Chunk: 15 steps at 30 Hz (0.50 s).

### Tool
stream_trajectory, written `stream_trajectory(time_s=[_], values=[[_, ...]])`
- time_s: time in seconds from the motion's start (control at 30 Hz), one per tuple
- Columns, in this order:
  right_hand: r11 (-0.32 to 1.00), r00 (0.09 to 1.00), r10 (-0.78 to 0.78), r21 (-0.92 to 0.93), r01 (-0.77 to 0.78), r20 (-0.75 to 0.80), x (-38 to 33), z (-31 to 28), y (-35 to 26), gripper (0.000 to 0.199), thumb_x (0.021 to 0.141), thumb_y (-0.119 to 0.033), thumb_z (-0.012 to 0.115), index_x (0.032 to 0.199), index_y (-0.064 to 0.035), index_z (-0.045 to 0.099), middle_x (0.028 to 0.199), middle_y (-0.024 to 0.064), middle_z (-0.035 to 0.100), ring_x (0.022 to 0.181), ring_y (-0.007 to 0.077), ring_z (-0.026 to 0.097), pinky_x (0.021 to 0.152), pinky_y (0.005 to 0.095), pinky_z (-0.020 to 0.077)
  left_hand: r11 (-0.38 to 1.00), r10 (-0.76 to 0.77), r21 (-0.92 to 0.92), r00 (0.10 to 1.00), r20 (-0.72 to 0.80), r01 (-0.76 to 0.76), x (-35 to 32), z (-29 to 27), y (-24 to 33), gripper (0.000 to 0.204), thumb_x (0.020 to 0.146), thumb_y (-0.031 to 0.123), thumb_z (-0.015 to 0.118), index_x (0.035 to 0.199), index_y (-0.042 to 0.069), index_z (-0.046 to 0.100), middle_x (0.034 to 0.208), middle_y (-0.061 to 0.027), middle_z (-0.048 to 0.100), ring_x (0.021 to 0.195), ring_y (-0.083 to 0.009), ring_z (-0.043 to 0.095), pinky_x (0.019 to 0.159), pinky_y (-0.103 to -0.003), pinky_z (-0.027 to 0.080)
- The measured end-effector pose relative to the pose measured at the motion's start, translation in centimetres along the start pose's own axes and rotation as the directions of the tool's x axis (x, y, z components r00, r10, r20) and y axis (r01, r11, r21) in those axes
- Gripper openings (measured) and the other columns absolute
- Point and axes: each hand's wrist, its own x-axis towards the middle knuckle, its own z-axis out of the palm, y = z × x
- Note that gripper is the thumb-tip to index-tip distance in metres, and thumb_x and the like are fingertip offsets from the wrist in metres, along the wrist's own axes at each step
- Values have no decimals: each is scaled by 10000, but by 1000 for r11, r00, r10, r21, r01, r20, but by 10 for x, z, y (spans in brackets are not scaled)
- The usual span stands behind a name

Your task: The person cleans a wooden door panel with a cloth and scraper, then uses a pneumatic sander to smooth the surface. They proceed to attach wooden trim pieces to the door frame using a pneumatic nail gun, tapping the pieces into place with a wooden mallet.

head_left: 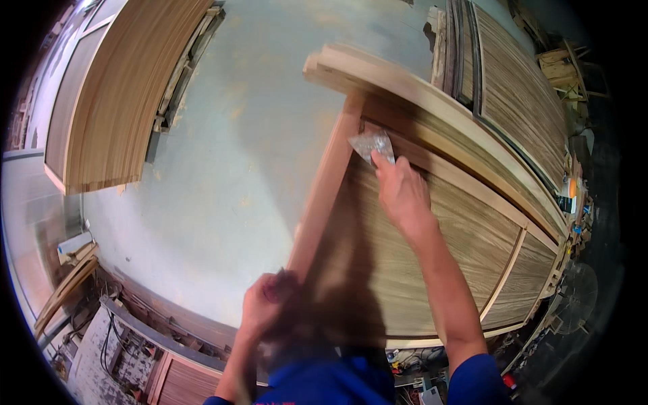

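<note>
Pinched under the fingertips of the right hand [403, 192] is a small crumpled piece of sandpaper [370, 144], greyish and shiny, pressed flat against the wooden door [432, 256]; the fingers close down on it from above, knuckles raised, thumb tucked at the near side; the paper sits at the door's far end, just inside the corner where the pale frame rail meets the grained panel. From that hand the forearm runs straight back and down across the door's panel, elbow near the door's near edge, a blue sleeve [476, 381] showing at the shoulder. The left hand [264, 304] is curled around the door's left edge, at its near end; the fingers wrap the reddish side rail in a firm closed grasp, though the hand is blurred and how far the fingers reach under the rail I cannot tell; its wrist bends upward from a forearm rising close to the body. The door itself lies tilted, its long side running away from the person. Left of the door the grey floor [223, 169] spreads out; beyond that, far to the door's left, a stack of veneered boards [125, 88] lies on the floor; to the door's right stand more grained panels [520, 94], close together.
</note>
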Motion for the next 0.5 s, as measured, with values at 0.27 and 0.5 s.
stream_trajectory(time_s=[0.27, 0.5], values=[[999, 999, 38, 13, -39, 13, 8, -4, -3, 361, 1083, -181, 487, 1421, -140, 605, 1087, 276, 623, 939, 476, 704, 806, 560, 574, 1000, -6, -19, 999, 47, 7, 27, 9, 44, 365, 943, 385, 739, 1107, 60, 743, 864, -105, 749, 761, -212, 737, 728, -360, 585], [974, 945, -49, 195, 117, -322, 33, -3, 23, 355, 1071, -216, 555, 1409, -144, 640, 1040, 235, 649, 904, 432, 706, 778, 539, 566, 1000, 13, 8, 998, 61, -13, 25, 25, 72, 245, 963, 248, 679, 1092, 48, 739, 877, -104, 747, 784, -204, 738, 741, -358, 591]])
